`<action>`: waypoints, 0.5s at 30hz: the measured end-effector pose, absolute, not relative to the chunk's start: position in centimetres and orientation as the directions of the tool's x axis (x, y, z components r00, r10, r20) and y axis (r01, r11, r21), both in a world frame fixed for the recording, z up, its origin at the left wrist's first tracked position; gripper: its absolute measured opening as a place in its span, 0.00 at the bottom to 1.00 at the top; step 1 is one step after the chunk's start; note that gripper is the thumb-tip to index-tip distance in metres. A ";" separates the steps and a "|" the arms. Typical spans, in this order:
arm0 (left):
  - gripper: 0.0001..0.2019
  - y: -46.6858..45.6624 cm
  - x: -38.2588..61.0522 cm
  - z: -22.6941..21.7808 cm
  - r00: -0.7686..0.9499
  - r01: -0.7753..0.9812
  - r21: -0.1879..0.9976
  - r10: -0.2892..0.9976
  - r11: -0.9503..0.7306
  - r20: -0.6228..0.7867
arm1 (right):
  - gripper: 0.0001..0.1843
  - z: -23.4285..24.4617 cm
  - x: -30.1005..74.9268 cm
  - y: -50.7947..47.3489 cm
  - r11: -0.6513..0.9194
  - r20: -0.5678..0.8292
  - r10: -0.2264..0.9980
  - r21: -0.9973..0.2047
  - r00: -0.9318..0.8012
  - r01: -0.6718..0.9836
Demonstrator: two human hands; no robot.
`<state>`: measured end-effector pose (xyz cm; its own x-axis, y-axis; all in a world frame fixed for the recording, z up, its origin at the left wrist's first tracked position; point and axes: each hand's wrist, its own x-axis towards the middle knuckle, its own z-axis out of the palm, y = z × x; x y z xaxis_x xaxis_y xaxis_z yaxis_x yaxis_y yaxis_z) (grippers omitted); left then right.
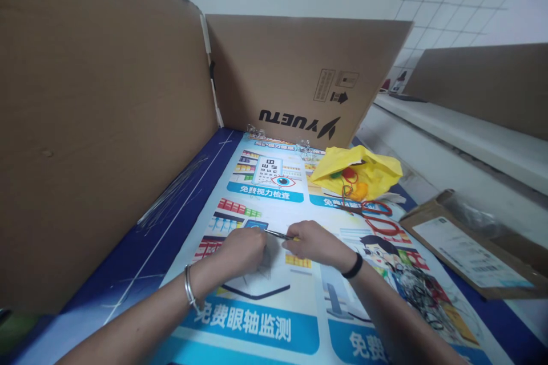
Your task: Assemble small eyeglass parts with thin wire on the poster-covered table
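Observation:
My right hand (311,242) is closed around a slim pair of pliers (277,234), with a bit of yellow at the grip and the dark metal jaws pointing left. Their tip reaches my left hand (248,248), whose fingers are pinched together. What my left fingers hold is hidden or too fine to make out. Both hands are over the middle of a printed poster (274,291) that covers the table. Orange-handled scissors (379,217) lie to the right, beyond my right hand.
A yellow bag (377,168) with coloured cord lies behind the scissors. Thin wires (171,194) lie at left, tangled dark wire (422,293) at right. Cardboard panels (274,63) stand at the left and back. An opened cardboard box (471,251) sits at the right edge.

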<state>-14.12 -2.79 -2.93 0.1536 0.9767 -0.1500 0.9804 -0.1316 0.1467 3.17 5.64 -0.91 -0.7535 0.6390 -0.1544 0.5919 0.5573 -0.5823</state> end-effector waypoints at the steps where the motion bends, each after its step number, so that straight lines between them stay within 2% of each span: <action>1: 0.12 -2.7 -14.2 -2.6 0.157 0.979 0.156 0.976 -0.134 -0.149 | 0.13 -0.6 3.5 5.8 0.613 -0.133 0.627 -0.524 -0.767 0.592; 3: 0.12 -2.6 -14.6 -1.8 0.158 0.975 0.183 0.977 -0.130 -0.144 | 0.18 0.1 4.3 6.2 0.657 -0.161 0.599 -0.461 -0.785 0.596; 6: 0.10 -2.5 -15.2 -0.5 0.149 0.960 0.255 0.980 -0.113 -0.129 | 0.19 0.9 4.8 6.4 0.633 -0.221 0.565 -0.503 -0.795 0.589; 11: 0.08 -2.4 -15.7 0.4 0.098 0.937 0.343 0.991 -0.061 -0.092 | 0.17 0.9 4.3 6.1 0.620 -0.170 0.546 -0.577 -0.820 0.532; 15: 0.08 -2.3 -16.0 0.1 0.105 0.916 0.395 0.992 -0.070 -0.067 | 0.17 0.4 4.1 6.1 0.645 -0.129 0.564 -0.549 -0.816 0.532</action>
